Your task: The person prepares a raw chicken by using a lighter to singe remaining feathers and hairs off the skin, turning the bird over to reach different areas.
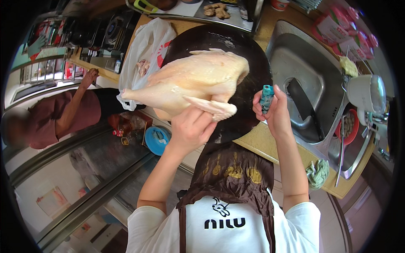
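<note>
A whole plucked raw chicken point(196, 76) is held up over a dark round chopping board point(253, 63). My left hand point(193, 126) grips it by a wing point(215, 109), near my apron. Over the board's right edge, my right hand point(272, 107) has its fingers wrapped around a teal patterned lighter point(266, 98), its top end showing between thumb and fingers. No flame shows. Left of the chicken lies a white plastic bag point(147, 47) with some raw poultry pieces point(143, 67) in it.
A cleaver point(303, 104) lies in the steel sink point(322, 69) at the right. Ginger point(217, 11) rests on the rack at the back. A green cloth point(318, 174) hangs at the counter's edge. Another person point(69, 117) is at the left, near a blue basin point(157, 140).
</note>
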{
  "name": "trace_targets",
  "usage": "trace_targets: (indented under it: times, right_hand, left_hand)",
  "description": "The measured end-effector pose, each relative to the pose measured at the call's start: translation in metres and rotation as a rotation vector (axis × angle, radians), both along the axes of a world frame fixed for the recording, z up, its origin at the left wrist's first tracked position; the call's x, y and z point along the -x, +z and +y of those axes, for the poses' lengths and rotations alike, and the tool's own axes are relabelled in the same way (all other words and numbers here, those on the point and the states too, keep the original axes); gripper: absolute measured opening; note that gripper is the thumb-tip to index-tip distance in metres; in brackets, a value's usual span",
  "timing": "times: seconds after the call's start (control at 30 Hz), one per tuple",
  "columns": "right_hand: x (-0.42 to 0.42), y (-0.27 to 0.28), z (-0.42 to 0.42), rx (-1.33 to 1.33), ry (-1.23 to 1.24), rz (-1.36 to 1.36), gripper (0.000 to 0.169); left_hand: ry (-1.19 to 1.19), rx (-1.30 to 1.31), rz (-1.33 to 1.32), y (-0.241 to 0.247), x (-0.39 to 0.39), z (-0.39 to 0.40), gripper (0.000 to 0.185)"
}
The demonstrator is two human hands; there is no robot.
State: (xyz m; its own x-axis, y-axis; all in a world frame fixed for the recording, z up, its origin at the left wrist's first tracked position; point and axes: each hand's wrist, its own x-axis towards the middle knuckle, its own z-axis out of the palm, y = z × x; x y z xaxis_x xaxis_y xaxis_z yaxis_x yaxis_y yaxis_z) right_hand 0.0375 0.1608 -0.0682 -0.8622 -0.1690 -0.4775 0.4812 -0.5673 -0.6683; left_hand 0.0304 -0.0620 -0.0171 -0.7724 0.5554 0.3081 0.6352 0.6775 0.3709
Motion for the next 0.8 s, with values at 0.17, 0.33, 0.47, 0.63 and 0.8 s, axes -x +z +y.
trace_targets:
  times: [0.17, 0.33, 0.47, 0.63, 0.8]
  right_hand:
    - [0.011, 0.005, 0.007, -0.081, -0.03, -0.043, 0.054]
    - [0.027, 0.017, 0.017, -0.304, -0.104, 0.003, 0.028]
    - [0.037, 0.028, 0.027, -0.397, -0.111, 0.078, 0.031]
    - [0.035, 0.032, 0.031, -0.272, -0.071, 0.133, 0.037]
    - [0.023, 0.026, 0.029, -0.298, -0.05, 0.124, 0.043]
  left_hand:
    - [-0.029, 0.055, 0.048, 0.003, -0.006, 0.009, 0.021]
    - [-0.094, 0.137, 0.246, -0.02, -0.018, 0.016, 0.013]
    - [-0.129, 0.156, 0.339, -0.038, -0.021, 0.016, 0.017]
    - [-0.153, 0.156, 0.329, -0.048, -0.026, 0.005, 0.021]
    - [-0.166, 0.188, 0.357, -0.056, -0.034, 0.001, 0.023]
